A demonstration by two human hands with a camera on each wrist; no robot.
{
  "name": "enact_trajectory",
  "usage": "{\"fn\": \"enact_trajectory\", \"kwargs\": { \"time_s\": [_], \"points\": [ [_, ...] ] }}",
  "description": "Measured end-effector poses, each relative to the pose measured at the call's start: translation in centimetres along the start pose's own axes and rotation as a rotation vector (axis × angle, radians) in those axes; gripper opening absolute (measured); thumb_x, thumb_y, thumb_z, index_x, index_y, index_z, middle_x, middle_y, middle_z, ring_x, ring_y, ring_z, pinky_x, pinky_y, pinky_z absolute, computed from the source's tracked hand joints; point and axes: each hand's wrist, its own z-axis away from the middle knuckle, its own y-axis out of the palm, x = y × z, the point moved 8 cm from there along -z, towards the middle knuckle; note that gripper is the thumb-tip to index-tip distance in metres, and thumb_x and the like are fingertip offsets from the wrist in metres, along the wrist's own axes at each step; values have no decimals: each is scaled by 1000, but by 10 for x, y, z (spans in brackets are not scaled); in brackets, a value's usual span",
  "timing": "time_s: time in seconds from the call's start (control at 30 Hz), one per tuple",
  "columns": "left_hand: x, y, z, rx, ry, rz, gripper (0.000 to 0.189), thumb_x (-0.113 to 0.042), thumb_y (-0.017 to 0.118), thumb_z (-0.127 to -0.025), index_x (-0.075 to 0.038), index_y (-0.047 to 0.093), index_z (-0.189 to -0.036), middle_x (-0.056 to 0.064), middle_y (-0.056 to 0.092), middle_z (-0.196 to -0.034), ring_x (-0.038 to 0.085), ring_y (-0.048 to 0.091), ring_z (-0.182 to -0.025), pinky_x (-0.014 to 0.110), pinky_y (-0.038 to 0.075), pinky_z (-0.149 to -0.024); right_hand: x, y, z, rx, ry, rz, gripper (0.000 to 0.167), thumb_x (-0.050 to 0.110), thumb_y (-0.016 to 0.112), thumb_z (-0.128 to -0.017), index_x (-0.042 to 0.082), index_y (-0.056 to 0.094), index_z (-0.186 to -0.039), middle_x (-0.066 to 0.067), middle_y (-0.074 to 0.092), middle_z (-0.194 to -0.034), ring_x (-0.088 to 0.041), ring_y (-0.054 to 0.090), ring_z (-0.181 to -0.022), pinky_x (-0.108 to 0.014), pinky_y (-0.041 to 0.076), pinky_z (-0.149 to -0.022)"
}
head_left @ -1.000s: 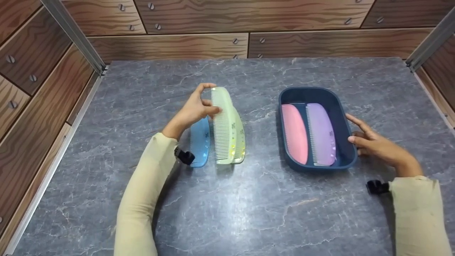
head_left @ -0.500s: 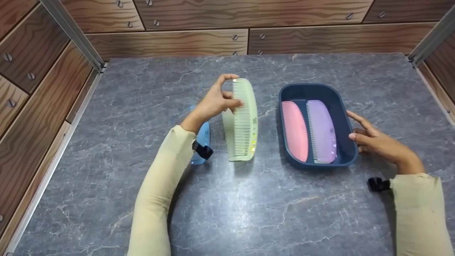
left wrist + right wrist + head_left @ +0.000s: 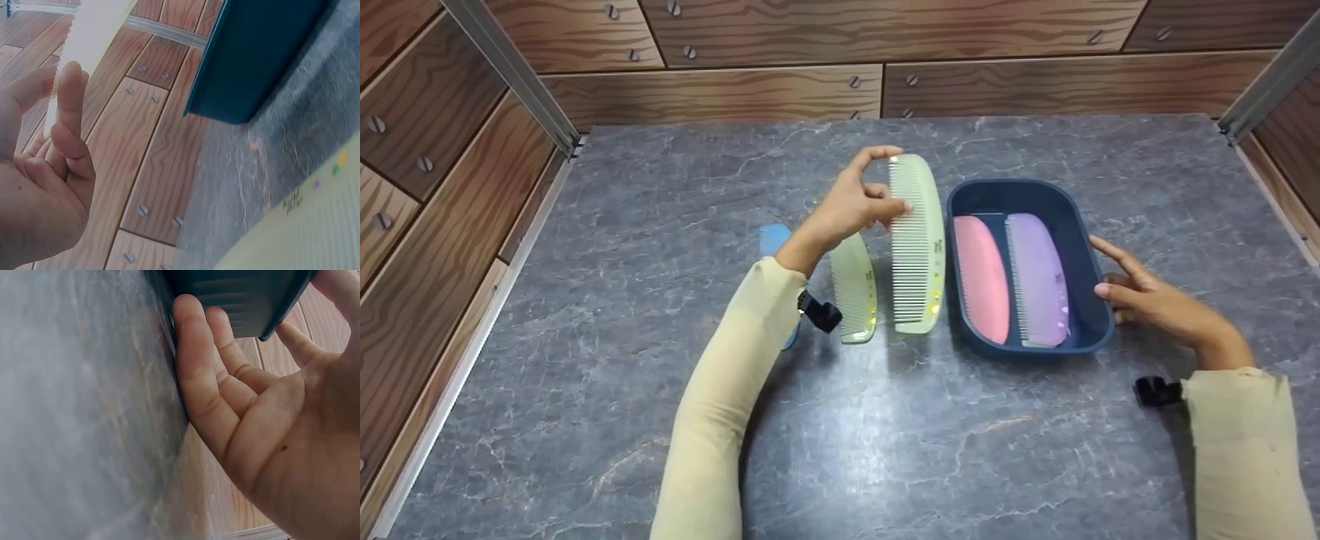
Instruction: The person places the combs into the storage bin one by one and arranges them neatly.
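In the head view my left hand (image 3: pixel 859 202) pinches a pale green comb (image 3: pixel 919 247) by its upper end, thumb across the teeth. The comb hangs lengthwise, teeth facing left, just left of the dark blue bin (image 3: pixel 1027 351). My right hand (image 3: pixel 1162 304) rests against the bin's right side, thumb tip at the rim; in the right wrist view its bent fingers (image 3: pixel 194 354) touch the outer wall. Inside the bin lie a pink comb (image 3: pixel 982 281) and a purple comb (image 3: pixel 1039 281), side by side. Another pale green comb (image 3: pixel 855 289) lies on the table.
A blue comb (image 3: pixel 772 238) lies on the grey marbled table (image 3: pixel 930 450), mostly hidden by my left forearm. Wood-patterned panels (image 3: pixel 780 94) stand along the back and sides. Metal strips (image 3: pixel 517 79) run up the corners.
My left hand has carried the green comb rightward, from over the other green comb to beside the bin. The right hand, the bin and the combs in it have stayed put.
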Motion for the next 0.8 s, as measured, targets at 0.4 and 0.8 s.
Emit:
{"fn": "enact_trajectory", "kwargs": {
  "time_s": [0.4, 0.8],
  "points": [
    [0, 25, -12, 6, -2, 80, 69, 1, 68, -84, -16, 36, -142, 3, 63, -65, 15, 58, -55, 27, 40, -55, 0, 0, 1, -4, 6, 33, 67, 9, 40, -103, 32, 4, -155, 2, 59, -113, -9, 66, -88, -29, 56, -71],
    [13, 39, -27, -5, -57, 67, 67, 0, 68, -84, -20, 38, -141, 0, 70, -74, 15, 65, -61, 23, 33, -52, -1, 0, 0, -10, -4, 29, 67, 9, 41, -103, 31, 5, -156, 3, 61, -112, -8, 66, -90, -28, 56, -71]
  ]
}}
